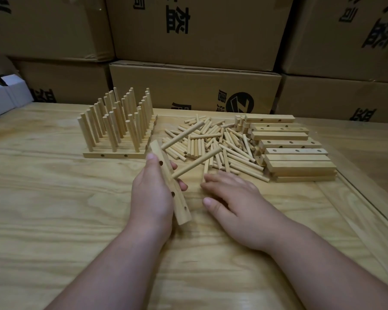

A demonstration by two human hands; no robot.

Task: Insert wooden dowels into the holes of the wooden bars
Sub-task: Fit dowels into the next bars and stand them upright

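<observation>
Head view: my left hand (151, 193) grips a bar (169, 183), tilted on edge, two dowels (196, 163) already seated and pointing away to the right. Empty holes show on its near half. My right hand (231, 195) lies flat on the counter (54, 198), fingers straight, tips touching a loose dowel (205, 171) at the near edge of the pile (211, 142) just beyond it.

Step, as I judge it: filling this bar, about half done. Next: pinch one dowel, line it up with the next empty hole, push straight in.

Finished bars (117, 130) stand beyond my left hand; blank bars (296, 153) beyond my right.
</observation>
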